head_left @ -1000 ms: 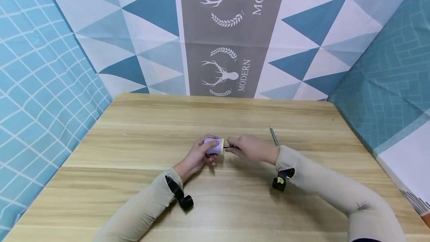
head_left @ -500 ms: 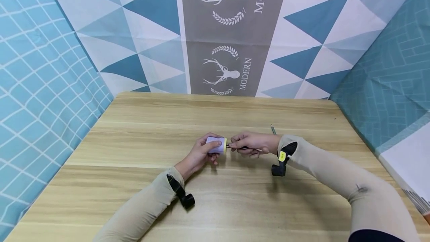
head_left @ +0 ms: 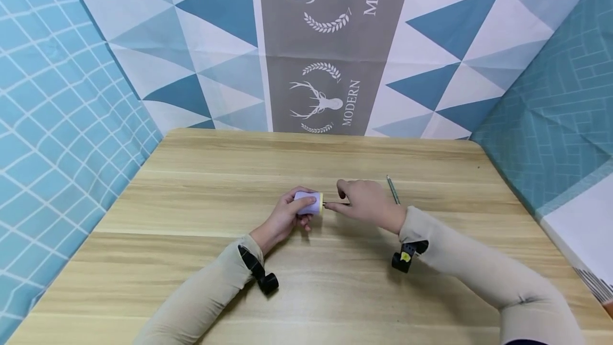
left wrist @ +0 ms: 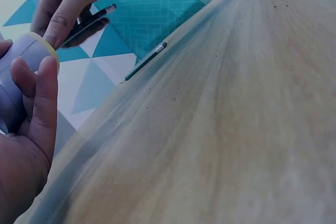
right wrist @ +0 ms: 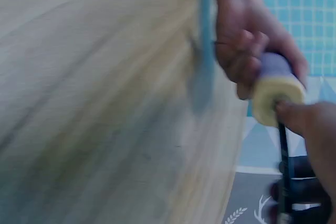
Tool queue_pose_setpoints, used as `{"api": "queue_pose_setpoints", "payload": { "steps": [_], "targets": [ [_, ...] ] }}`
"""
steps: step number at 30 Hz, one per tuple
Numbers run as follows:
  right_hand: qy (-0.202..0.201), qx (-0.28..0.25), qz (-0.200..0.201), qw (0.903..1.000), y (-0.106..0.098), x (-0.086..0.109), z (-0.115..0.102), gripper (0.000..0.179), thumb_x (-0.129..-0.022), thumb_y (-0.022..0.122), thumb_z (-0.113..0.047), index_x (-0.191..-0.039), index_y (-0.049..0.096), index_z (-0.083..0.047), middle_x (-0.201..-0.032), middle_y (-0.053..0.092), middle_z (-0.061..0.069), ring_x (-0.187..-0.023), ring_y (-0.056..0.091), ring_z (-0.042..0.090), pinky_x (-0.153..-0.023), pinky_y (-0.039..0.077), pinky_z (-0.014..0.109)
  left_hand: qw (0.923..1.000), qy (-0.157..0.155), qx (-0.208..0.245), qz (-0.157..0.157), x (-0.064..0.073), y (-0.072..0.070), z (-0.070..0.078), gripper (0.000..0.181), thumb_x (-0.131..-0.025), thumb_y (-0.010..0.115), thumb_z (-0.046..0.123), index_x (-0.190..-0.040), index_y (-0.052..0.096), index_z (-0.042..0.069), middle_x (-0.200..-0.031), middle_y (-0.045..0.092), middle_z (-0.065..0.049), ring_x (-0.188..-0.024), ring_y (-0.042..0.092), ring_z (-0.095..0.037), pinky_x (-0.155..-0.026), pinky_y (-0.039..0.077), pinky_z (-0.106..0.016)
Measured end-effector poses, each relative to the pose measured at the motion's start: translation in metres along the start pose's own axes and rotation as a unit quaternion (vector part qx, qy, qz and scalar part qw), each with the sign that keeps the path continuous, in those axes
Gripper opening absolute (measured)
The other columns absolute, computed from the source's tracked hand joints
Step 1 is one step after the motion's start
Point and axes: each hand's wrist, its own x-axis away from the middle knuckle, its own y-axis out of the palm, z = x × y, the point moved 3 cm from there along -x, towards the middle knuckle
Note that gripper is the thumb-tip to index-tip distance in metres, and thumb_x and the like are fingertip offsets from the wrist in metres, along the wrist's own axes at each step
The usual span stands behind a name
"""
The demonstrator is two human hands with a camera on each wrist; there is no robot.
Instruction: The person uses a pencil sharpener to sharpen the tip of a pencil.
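Observation:
My left hand (head_left: 283,217) grips a small purple cylinder with a yellow end, a pencil sharpener (head_left: 307,204), thumb on top and fingers beneath. Its yellow end faces right, toward my right hand (head_left: 372,202). A dark pencil (left wrist: 90,25) runs from the yellow end back into my right hand, which pinches it close to the sharpener. In the right wrist view the thumb (right wrist: 296,116) lies right at the hole, with the pencil's shaft trailing below. The pencil's tip is hidden inside the sharpener.
A second, green pencil (head_left: 393,189) lies on the wooden table (head_left: 230,276) just beyond my right wrist. Patterned cloths (head_left: 220,47) hang behind the table's far edge and along both sides. At the right edge stands a white surface (head_left: 586,228).
My right hand rolls about the pencil: half a second ago its fingers showed under the shaft, now its back faces up. The left hand holds the sharpener nearly still.

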Motion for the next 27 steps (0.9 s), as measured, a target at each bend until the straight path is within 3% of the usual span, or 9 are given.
{"api": "queue_pose_setpoints", "payload": {
  "steps": [3,6,10,13,16,19,23,25,27],
  "targets": [
    [-0.065,0.094,0.112,0.9871,0.003,0.004,-0.007,0.039,-0.09,0.07,-0.043,-0.076,0.053,-0.011,-0.059,0.046,-0.003,-0.048,0.044,0.012,-0.036,0.034,0.025,0.9999,-0.003,0.009,0.012,-0.001,-0.002,0.0,0.011,-0.092,0.061,0.01,-0.101,0.065,0.014,-0.072,0.057,-0.007,-0.047,0.051,-0.01,-0.042,0.054,-0.025],
    [-0.142,0.17,0.197,0.9551,0.01,0.007,-0.009,0.038,-0.099,0.059,-0.04,-0.077,0.053,-0.01,-0.063,0.047,0.0,-0.049,0.045,0.015,-0.035,0.036,0.025,0.9996,-0.008,0.019,0.02,-0.002,-0.002,0.001,0.011,-0.092,0.06,0.01,-0.1,0.064,0.016,-0.072,0.057,-0.006,-0.046,0.05,-0.009,-0.042,0.053,-0.025],
    [-0.226,0.235,0.237,0.9152,0.019,0.008,-0.007,0.042,-0.11,0.033,-0.034,-0.081,0.049,-0.008,-0.065,0.044,0.002,-0.047,0.037,0.013,-0.033,0.028,0.02,0.9995,-0.014,0.019,0.022,-0.001,-0.002,0.001,0.011,-0.092,0.06,0.011,-0.101,0.064,0.016,-0.071,0.056,-0.005,-0.046,0.05,-0.009,-0.042,0.053,-0.024],
    [-0.262,0.246,0.232,0.9038,0.023,0.007,-0.005,0.043,-0.111,0.025,-0.03,-0.082,0.047,-0.007,-0.063,0.041,0.001,-0.046,0.032,0.01,-0.033,0.024,0.018,0.9993,-0.021,0.019,0.026,0.001,-0.001,0.0,0.01,-0.092,0.06,0.012,-0.101,0.064,0.015,-0.071,0.057,-0.005,-0.046,0.05,-0.009,-0.041,0.053,-0.024],
    [-0.278,0.24,0.211,0.9058,0.025,0.005,-0.002,0.044,-0.111,0.024,-0.03,-0.082,0.047,-0.007,-0.062,0.04,0.001,-0.046,0.031,0.01,-0.033,0.026,0.019,0.999,-0.027,0.023,0.028,0.001,-0.001,-0.002,0.008,-0.093,0.059,0.012,-0.101,0.062,0.015,-0.07,0.057,-0.005,-0.046,0.05,-0.009,-0.041,0.052,-0.024],
    [-0.283,0.217,0.183,0.9162,0.024,0.002,-0.001,0.037,-0.108,0.04,-0.03,-0.081,0.049,-0.007,-0.061,0.042,0.001,-0.045,0.033,0.01,-0.034,0.032,0.021,0.9987,-0.029,0.028,0.03,0.001,0.0,-0.004,0.008,-0.094,0.058,0.013,-0.101,0.061,0.015,-0.069,0.057,-0.004,-0.046,0.049,-0.009,-0.041,0.051,-0.024],
    [-0.267,0.138,0.121,0.9461,0.02,-0.004,-0.001,0.028,-0.096,0.064,-0.025,-0.079,0.051,-0.008,-0.059,0.043,-0.002,-0.045,0.035,0.008,-0.036,0.034,0.021,0.9988,-0.027,0.027,0.031,0.001,0.0,-0.004,0.009,-0.095,0.058,0.013,-0.103,0.06,0.014,-0.069,0.057,-0.004,-0.046,0.049,-0.008,-0.041,0.051,-0.023],
    [-0.241,0.061,0.067,0.9662,0.019,-0.008,0.0,0.028,-0.094,0.067,-0.019,-0.075,0.049,-0.01,-0.057,0.04,-0.005,-0.046,0.035,0.006,-0.038,0.034,0.02,0.9989,-0.026,0.023,0.03,0.001,0.0,-0.004,0.01,-0.094,0.058,0.012,-0.104,0.06,0.013,-0.069,0.057,-0.004,-0.046,0.05,-0.008,-0.041,0.052,-0.023],
    [-0.205,-0.025,0.004,0.9784,0.018,-0.012,0.002,0.03,-0.097,0.063,-0.016,-0.072,0.047,-0.013,-0.057,0.036,-0.008,-0.048,0.034,0.004,-0.041,0.034,0.019,0.9991,-0.025,0.019,0.027,0.0,-0.001,-0.003,0.01,-0.094,0.058,0.012,-0.104,0.059,0.013,-0.069,0.057,-0.005,-0.046,0.05,-0.008,-0.042,0.052,-0.023]
  ]
}}
